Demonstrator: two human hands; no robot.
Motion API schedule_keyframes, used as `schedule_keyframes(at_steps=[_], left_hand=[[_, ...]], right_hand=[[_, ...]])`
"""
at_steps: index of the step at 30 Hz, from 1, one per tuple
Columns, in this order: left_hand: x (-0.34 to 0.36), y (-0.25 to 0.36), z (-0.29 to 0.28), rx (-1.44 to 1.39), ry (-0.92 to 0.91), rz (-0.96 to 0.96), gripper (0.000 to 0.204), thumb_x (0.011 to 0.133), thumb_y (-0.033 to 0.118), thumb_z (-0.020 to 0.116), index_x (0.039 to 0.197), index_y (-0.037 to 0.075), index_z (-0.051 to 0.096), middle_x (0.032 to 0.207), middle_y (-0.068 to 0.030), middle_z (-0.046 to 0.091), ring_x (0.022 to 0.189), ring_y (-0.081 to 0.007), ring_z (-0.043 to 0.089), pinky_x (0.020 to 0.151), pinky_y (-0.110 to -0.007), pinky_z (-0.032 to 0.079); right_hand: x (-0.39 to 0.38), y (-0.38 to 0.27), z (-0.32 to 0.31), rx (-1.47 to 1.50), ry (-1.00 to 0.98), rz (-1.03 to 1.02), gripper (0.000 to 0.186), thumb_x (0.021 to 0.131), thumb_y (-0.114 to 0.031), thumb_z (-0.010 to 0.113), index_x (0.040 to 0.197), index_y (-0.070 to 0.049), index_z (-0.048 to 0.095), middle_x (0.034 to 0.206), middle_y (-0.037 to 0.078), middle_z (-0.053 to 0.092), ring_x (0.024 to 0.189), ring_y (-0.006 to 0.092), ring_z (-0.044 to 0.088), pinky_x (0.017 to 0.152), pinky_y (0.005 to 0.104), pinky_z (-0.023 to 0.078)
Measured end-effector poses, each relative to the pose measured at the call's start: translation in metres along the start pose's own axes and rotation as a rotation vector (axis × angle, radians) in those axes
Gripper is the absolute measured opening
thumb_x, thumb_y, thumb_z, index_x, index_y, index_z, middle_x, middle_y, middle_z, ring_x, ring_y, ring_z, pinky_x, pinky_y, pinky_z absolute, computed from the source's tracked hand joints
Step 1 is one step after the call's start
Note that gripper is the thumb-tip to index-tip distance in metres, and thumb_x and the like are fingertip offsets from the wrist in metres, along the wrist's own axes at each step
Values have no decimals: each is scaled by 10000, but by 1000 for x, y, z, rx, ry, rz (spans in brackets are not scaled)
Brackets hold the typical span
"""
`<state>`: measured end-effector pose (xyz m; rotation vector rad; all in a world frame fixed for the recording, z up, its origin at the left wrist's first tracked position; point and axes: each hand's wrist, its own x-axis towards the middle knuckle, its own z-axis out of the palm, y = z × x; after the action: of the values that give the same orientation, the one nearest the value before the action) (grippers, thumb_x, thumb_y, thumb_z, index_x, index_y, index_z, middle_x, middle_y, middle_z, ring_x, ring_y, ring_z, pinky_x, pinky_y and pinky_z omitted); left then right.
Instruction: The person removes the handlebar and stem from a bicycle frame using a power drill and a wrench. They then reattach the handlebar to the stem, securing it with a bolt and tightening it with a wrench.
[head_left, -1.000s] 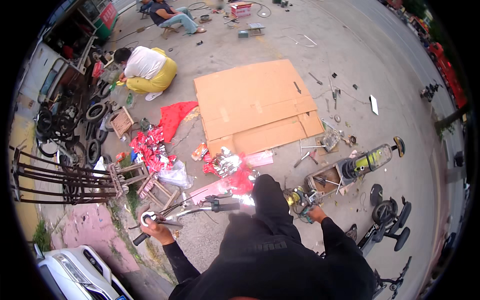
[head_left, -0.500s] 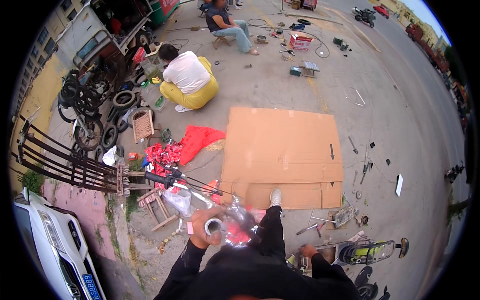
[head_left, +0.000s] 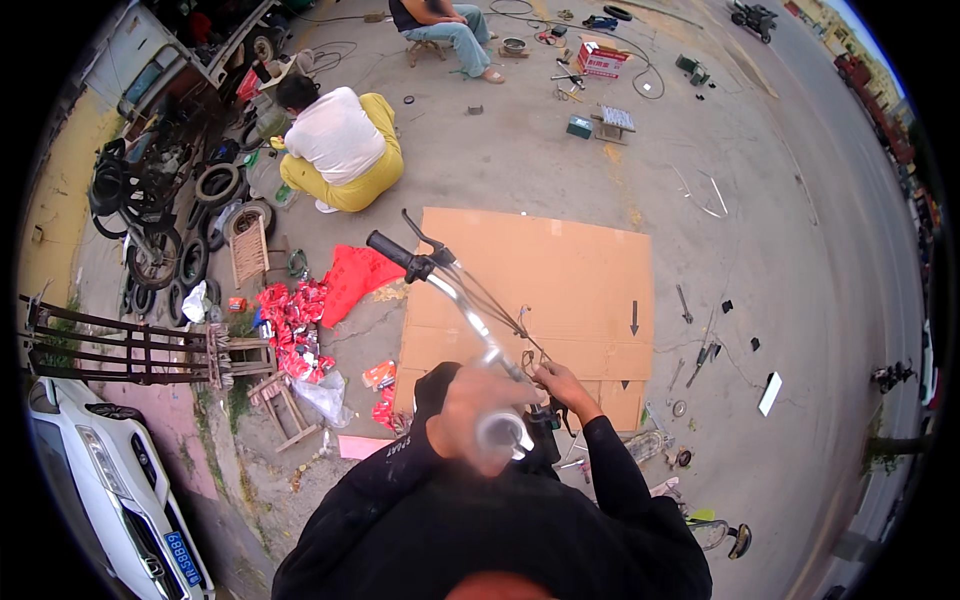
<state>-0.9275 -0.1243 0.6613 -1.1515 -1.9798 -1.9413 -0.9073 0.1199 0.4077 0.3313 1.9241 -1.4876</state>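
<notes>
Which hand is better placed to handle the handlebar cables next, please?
Probably the right hand: it is close to the lower part of the cables, while the left hand, blurred, appears occupied holding the metal stem.

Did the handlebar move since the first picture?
Yes, right and forward: the handlebar was mostly left of and below the cardboard; now it overlaps it.

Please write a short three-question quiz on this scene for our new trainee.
1. Choose one: what does the left hand hold?
A) a red-and-white cardboard box
B) a silver metal handlebar with a black grip
C) a round black rubber tyre

2. True or false: the flat brown cardboard lies to the right of the white car.

3. Fill in: the crouching person in a white top wears ____ trousers.

Key: 1. B; 2. True; 3. yellow.
</notes>
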Motion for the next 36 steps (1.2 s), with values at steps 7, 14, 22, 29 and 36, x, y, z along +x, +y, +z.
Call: schedule_keyframes(at_steps=[7,14,22,29,36], left_hand=[[98,-93,-9,-134,-9,70,535,699,394,690,1072,10,682,771,-102,685,658,-271,682,619,-346,536],[215,-227,-72,-335,19,-198,396,727,302,663,989,6,666,804,-127,691,670,-300,684,626,-334,550],[388,-312,-191,-322,12,-46,452,828,451,688,1040,60,607,717,-85,649,594,-293,648,541,-358,514],[507,-365,-293,-244,-123,83,532,858,539,668,1091,68,585,774,-93,626,659,-322,628,557,-399,471],[615,-478,-392,-81,-199,-204,575,829,529,688,1179,86,579,929,-101,670,807,-317,666,715,-413,491]], right_hand=[[76,-7,-58,241,75,88,420,950,-351,646,1146,21,643,726,54,636,586,102,564,500,262,448],[158,-67,-121,-219,316,36,437,885,-299,657,1145,53,660,957,229,712,907,312,699,781,394,534],[312,-245,-166,-191,232,156,430,887,-282,630,1180,32,654,1101,264,689,1053,373,672,881,433,518],[468,-378,-207,-282,104,37,433,892,-285,624,1188,29,651,1118,263,684,1066,377,664,894,439,512],[660,-479,-249,-389,-22,-18,435,896,-289,619,1196,25,648,1134,263,678,1079,380,657,907,446,506]])
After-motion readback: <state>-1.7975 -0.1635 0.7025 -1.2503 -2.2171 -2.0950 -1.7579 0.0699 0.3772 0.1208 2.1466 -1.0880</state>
